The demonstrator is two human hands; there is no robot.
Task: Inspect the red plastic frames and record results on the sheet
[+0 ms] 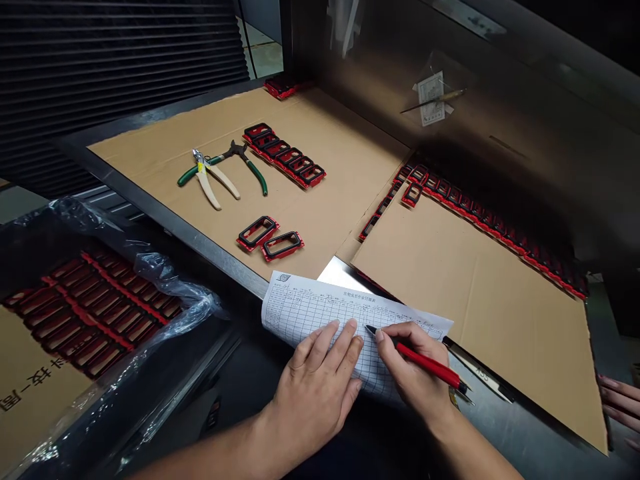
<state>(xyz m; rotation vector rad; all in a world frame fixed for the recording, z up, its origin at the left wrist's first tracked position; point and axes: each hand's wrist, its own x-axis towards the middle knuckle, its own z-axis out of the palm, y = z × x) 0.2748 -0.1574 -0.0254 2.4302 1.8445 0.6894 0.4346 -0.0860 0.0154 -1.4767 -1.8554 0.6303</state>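
A printed form (310,300) with a grid and some handwriting lies over the table's front edge, its near part hanging lower. My left hand (317,383) rests on it, fingers stretched out flat and holding nothing. Between the thumb and fingers of my right hand (420,373) is a red pen (430,363), its dark tip at the paper's surface beside my left fingertips. Just beyond the form, two red-and-black frames (270,239) lie on the cardboard sheet (345,180). My right palm and lower fingers are partly hidden.
White-handled nippers (213,180) and green-handled nippers (255,170) lie on the cardboard, left of a row of frames (285,157). More frames line the right cardboard (480,273). A plastic-lined box (150,347) holds rows of frames at lower left. Another person's hand (620,403) shows far right.
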